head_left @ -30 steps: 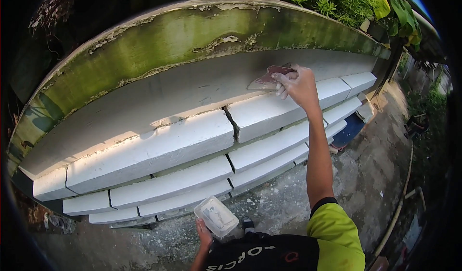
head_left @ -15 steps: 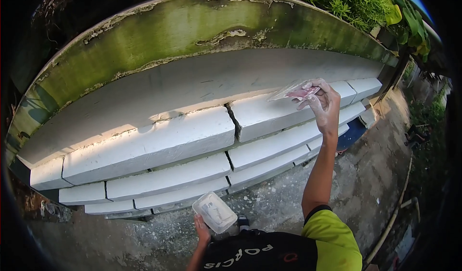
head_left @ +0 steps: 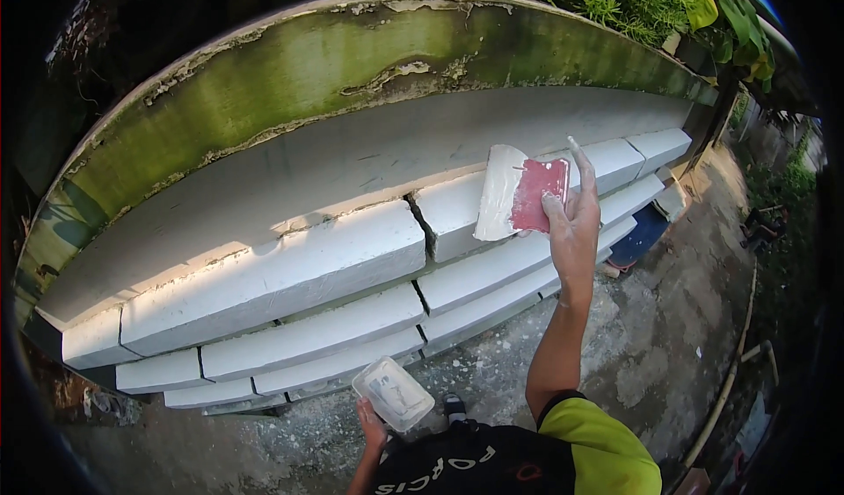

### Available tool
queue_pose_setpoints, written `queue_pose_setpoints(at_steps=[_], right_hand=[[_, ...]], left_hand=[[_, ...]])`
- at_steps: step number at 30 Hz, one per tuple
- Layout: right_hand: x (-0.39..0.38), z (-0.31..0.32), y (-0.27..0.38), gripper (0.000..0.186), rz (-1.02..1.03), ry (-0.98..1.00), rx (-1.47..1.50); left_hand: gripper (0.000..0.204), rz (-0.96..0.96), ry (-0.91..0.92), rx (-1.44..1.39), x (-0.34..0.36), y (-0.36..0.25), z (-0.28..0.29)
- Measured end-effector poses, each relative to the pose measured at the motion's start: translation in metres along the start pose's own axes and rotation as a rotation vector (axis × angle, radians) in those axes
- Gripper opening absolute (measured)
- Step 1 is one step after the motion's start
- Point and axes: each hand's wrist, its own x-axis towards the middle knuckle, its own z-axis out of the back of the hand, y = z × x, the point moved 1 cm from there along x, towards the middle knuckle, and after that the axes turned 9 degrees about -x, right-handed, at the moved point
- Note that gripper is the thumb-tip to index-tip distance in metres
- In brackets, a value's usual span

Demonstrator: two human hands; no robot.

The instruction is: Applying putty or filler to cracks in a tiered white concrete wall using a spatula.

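Observation:
Between the fingers and thumb of my right hand (head_left: pixel 576 227) is a flat red putty spreader (head_left: pixel 541 196), its left half coated in white paste. Its broad face shows, and one finger points up past it. It hangs in front of the upper white ledge (head_left: pixel 457 222), right of a dark vertical gap; whether it touches the ledge I cannot tell. Low in front of me my left hand (head_left: pixel 371 425) grips the side of a clear rectangular plastic tub (head_left: pixel 394 394) with white paste smeared inside.
White ledges (head_left: pixel 281 275) descend in steps with dark joints between blocks. Above runs a pale wall (head_left: pixel 352 156) under a mossy green band (head_left: pixel 290 90). A dark blue container (head_left: pixel 640 236) sits at the right. Paste spots mark the concrete floor (head_left: pixel 651 319); a pole (head_left: pixel 730 372) lies far right.
My right hand has come down and slightly left, turning the spreader from nearly edge-on to broad face showing. My left hand keeps the tub in about the same place.

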Motion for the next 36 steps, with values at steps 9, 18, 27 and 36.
queue_pose_setpoints(at_steps=[9,18,27,36], right_hand=[[0.039,-0.007,0.045,0.03,-0.105,0.073,-0.301],[0.043,0.0,0.024,0.025,-0.011,-0.001,-0.324],[0.068,-0.017,0.012,0.027,-0.076,0.349,-0.041],[0.089,-0.065,-0.019,0.016,0.357,0.269,-0.228]], left_hand=[[0.037,-0.046,0.027,0.074,0.003,-0.005,0.011],[0.04,-0.054,0.057,0.136,0.013,-0.004,0.029],[0.042,-0.037,0.039,0.114,0.023,0.013,0.043],[0.04,-0.075,0.043,0.154,0.016,0.022,0.032]])
